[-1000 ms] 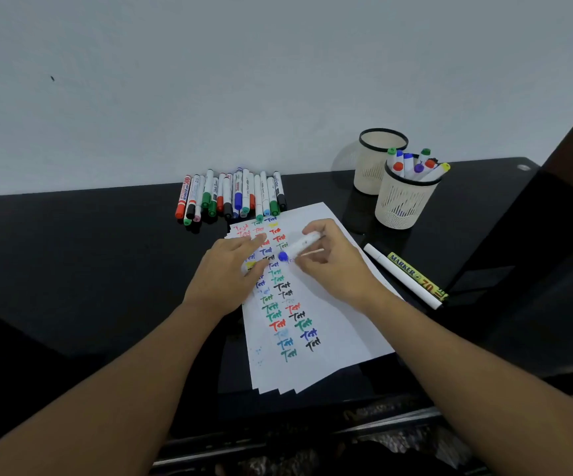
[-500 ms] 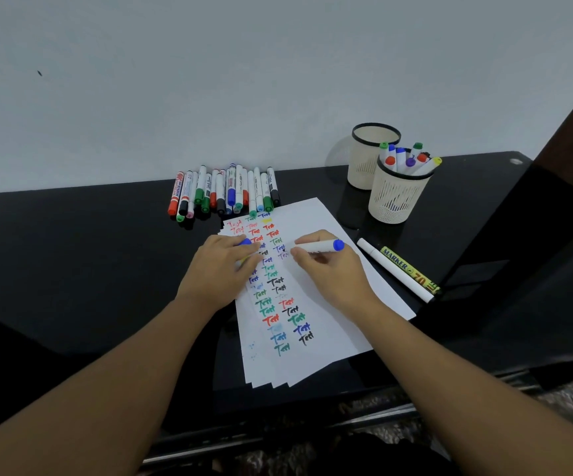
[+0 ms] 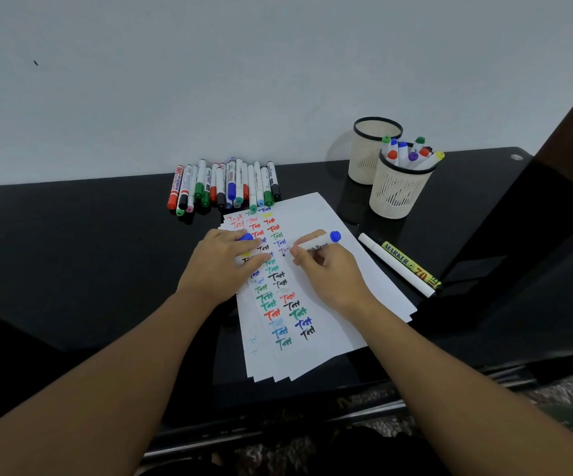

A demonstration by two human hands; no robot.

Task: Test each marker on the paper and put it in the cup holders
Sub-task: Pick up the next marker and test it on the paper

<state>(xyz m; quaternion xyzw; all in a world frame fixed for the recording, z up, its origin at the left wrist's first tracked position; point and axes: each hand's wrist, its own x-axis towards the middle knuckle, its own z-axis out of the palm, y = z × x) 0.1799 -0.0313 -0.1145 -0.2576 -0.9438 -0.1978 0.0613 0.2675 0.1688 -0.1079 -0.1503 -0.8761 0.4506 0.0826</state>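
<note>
My right hand (image 3: 328,273) grips a white marker (image 3: 316,244) with a blue end, its tip down on the paper (image 3: 326,324) beside columns of coloured "Test" words. My left hand (image 3: 219,266) rests on the sheets and pinches the blue cap (image 3: 245,237). A row of several markers (image 3: 225,185) lies at the back of the black table. Two cream cup holders stand at the right: the near one (image 3: 398,190) holds several markers, the far one (image 3: 369,151) shows none from here.
A white marker (image 3: 397,264) and a yellow-labelled marker (image 3: 410,264) lie side by side on the table (image 3: 72,252) right of the paper. A dark panel rises at the far right. A grey wall stands behind the table.
The right hand turned the marker so its blue end now points right and its tip meets the paper. The left hand stayed on the sheets with the cap.
</note>
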